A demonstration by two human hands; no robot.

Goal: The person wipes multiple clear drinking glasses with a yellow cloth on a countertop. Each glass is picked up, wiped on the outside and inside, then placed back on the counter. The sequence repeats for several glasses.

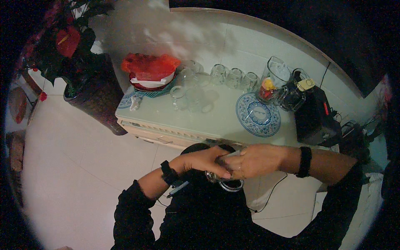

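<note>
Close in front of my body, both hands meet on a clear glass mug (pixel 232 186), whose rounded handle points down toward me. My left hand (pixel 203 161) wraps around it from the left, thumb lying across the glass. From the other side my right hand (pixel 262 160) presses in, its fingers bent at or inside the mug; blur hides exactly where they end. Something pale, perhaps a tissue or cloth, shows by the right fingers, too unclear to name. Beyond the hands, several glass mugs (pixel 178 97) stand on the glass-topped cabinet (pixel 218 115).
A blue-and-white round mat (pixel 258 114) lies near a glass pitcher (pixel 276 70) with colourful contents. The black box-shaped device (pixel 315 122) occupies the right end. At the left are a red-covered basket (pixel 151 72), crumpled tissue (pixel 135 103) and tall plant pot (pixel 97 90). A cable (pixel 275 190) hangs below.
</note>
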